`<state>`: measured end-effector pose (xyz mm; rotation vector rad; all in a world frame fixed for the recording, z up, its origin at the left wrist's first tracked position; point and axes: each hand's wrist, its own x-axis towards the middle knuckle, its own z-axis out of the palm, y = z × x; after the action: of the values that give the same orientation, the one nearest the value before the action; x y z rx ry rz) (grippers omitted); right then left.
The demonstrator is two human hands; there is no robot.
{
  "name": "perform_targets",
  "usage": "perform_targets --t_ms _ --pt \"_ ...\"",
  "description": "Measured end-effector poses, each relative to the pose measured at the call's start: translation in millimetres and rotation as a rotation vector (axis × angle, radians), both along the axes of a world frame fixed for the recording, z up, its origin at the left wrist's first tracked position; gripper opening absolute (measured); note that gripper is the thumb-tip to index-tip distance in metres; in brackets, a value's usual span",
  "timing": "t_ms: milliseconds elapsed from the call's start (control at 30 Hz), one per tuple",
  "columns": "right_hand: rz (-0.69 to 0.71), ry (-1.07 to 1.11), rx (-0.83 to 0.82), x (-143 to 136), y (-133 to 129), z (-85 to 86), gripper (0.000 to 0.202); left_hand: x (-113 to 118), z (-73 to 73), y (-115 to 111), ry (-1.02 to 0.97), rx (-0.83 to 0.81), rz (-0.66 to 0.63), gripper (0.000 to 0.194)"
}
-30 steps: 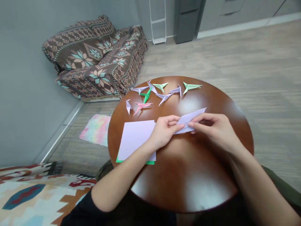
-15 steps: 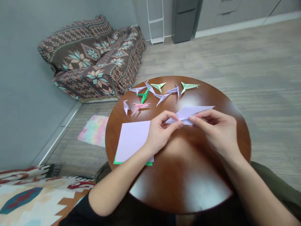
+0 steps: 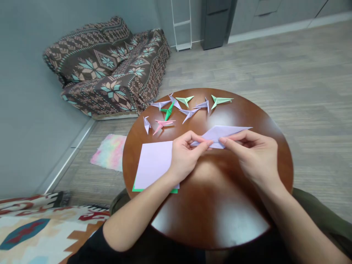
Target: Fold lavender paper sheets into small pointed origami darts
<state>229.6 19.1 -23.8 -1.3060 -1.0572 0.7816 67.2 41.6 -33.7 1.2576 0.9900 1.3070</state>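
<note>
Between my two hands is a lavender sheet of origami paper [image 3: 224, 132], folded into a long pointed shape whose tip reaches out to the right. My left hand [image 3: 188, 150] pinches its left part between thumb and fingers. On the near edge, right of the middle, my right hand [image 3: 254, 152] grips it with the thumb on top and the fingers behind. Beside my left hand lies a stack of square paper [image 3: 154, 161], lavender on top with a green edge showing beneath; my left wrist and forearm cover its right side.
Several folded paper figures lie along the far side of the round brown table [image 3: 209, 216], among them a pink one [image 3: 163, 124], a dark green one [image 3: 168, 111] and a pale green one [image 3: 220, 101]. A patterned sofa [image 3: 115, 69] stands behind, at the left.
The folded lavender paper has shifted slightly toward me and looks flatter along its near edge. Both hands keep their pinch, with the right thumb a little further left.
</note>
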Motion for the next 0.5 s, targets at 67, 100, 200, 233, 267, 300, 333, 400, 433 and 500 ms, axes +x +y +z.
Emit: perform_targets --t_ms 67,100,200,233,267,300,333,400,433,500 --pt "-0.003 0.005 -0.008 0.6 0.1 -0.3 0.012 0.0 -0.1 0.0 -0.008 -0.005 -0.006 0.036" --pt "-0.002 0.01 -0.008 0.8 0.0 -0.3 0.012 0.0 -0.3 0.0 -0.014 -0.007 -0.01 0.036" --pt "-0.002 0.011 -0.01 0.0 -0.8 -0.1 0.013 0.5 -1.0 -0.1 -0.023 -0.015 -0.02 0.035" --pt "-0.004 0.009 -0.009 -0.7 -1.1 -0.4 0.013 0.8 -1.3 0.0 -0.025 -0.019 -0.022 0.035" --pt "-0.004 0.011 -0.008 -1.4 -1.3 -0.9 0.014 0.9 -1.7 0.2 -0.027 -0.022 -0.023 0.035" --pt "-0.003 0.018 -0.003 -2.0 -1.3 -1.9 0.016 0.8 -2.3 0.8 -0.027 -0.026 -0.023 0.036" --pt "0.003 0.036 0.003 -2.1 -0.8 -3.2 0.018 0.3 -3.1 1.8 -0.027 -0.029 -0.02 0.037" --pt "0.032 0.082 0.016 0.0 1.3 -6.3 0.023 -2.1 -5.1 5.1 -0.029 -0.034 -0.018 0.038" --pt "0.04 0.084 0.028 2.6 3.0 -7.7 0.025 -4.0 -6.2 7.3 -0.023 -0.041 -0.023 0.038" --pt "0.028 -0.002 0.069 10.3 6.6 -9.2 0.028 -8.4 -7.7 11.4 0.018 -0.073 -0.062 0.036"
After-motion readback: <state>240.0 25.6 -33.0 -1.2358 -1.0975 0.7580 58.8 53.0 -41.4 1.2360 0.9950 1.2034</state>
